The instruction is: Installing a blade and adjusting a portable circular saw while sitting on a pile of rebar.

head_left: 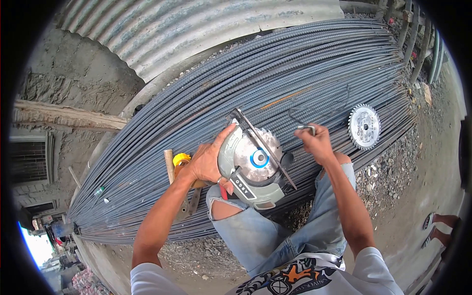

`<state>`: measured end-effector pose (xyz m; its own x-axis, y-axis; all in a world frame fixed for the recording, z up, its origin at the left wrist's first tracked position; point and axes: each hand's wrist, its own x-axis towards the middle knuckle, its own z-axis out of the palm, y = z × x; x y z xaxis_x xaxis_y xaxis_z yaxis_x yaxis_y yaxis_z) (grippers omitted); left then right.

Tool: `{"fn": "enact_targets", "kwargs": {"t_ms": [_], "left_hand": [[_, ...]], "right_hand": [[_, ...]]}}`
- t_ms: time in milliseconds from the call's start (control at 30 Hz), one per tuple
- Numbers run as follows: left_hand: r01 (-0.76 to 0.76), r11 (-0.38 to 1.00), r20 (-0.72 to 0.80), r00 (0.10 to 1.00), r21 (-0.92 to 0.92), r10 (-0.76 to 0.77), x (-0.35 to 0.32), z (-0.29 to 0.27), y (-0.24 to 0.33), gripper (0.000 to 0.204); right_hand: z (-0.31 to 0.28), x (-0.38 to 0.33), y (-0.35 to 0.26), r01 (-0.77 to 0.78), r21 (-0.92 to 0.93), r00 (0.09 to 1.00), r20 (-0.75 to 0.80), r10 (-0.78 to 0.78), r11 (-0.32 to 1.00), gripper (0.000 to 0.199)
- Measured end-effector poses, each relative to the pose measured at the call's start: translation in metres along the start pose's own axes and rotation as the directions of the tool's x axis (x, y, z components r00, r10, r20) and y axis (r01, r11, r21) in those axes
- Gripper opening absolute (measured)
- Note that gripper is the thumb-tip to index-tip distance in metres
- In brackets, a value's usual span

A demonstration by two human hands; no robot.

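Observation:
My left hand [207, 161] is wrapped over the grey-green guard of a circular saw [265, 192], which lies tilted by my knee with its blade side up. Its toothed round blade [244, 156] is exposed, with a blue ring [259, 158] around the hub at its middle. A narrow metal base plate [268, 149] crosses over the blade. My right hand [317, 143] is raised to the right of the saw, apart from it, fingers closed on a small bent metal piece [307, 129] whose kind I cannot make out. Farther right, a loose saw blade [364, 126] lies flat on the steel bars.
A long bundle of ribbed steel bars [255, 64] spreads beneath the tools. Left of the saw are a yellow-capped object [181, 159] and a wooden handle [169, 164]. Corrugated sheet [196, 29] lies beyond. Gravel [388, 177] borders the bars; another person's feet [432, 231] show at right.

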<state>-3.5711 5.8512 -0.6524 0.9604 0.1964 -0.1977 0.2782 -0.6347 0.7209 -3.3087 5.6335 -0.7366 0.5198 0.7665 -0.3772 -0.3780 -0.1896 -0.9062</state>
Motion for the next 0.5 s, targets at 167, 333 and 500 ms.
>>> {"fn": "enact_targets", "kwargs": {"t_ms": [167, 333, 500], "left_hand": [[0.001, 0.994, -0.194, 0.981, -0.112, -0.023, -0.018, 0.008, -0.016, 0.151], [0.037, 0.998, -0.238, 0.971, 0.057, -0.023, -0.021, 0.018, -0.016, 0.149], [0.17, 0.984, -0.257, 0.95, -0.062, -0.18, -0.021, 0.023, -0.012, 0.139]], "right_hand": [[0.034, 0.01, 0.051, 0.154, -0.222, 0.985, -0.048, -0.168, 0.963, 0.038], [0.052, 0.0, 0.061, 0.212, -0.122, 0.92, -0.31, -0.24, 0.97, 0.048], [0.052, -0.022, 0.07, 0.051, -0.221, 0.956, -0.27, -0.111, 0.974, 0.048]]}}
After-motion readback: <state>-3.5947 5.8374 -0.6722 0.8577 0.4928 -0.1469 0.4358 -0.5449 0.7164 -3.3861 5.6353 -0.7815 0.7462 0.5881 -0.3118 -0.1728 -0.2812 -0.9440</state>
